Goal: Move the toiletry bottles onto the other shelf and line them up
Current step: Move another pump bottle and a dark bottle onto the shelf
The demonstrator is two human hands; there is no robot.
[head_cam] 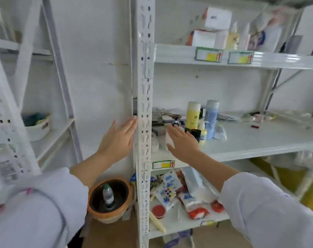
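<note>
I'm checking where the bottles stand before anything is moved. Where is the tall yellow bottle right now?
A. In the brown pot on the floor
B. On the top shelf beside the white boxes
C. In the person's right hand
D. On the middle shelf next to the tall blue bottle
D: the tall yellow bottle stands upright on the middle shelf beside the tall blue bottle, and both hands hold nothing.

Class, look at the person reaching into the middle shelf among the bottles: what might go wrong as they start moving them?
1. The right hand reaches past small items crowded at the shelf's left end; it may knock them over.
2. The tall yellow bottle and blue bottle stand close together, so lifting one might topple the other.
3. The left hand rests by the shelf post, which could snag a sleeve.
</note>
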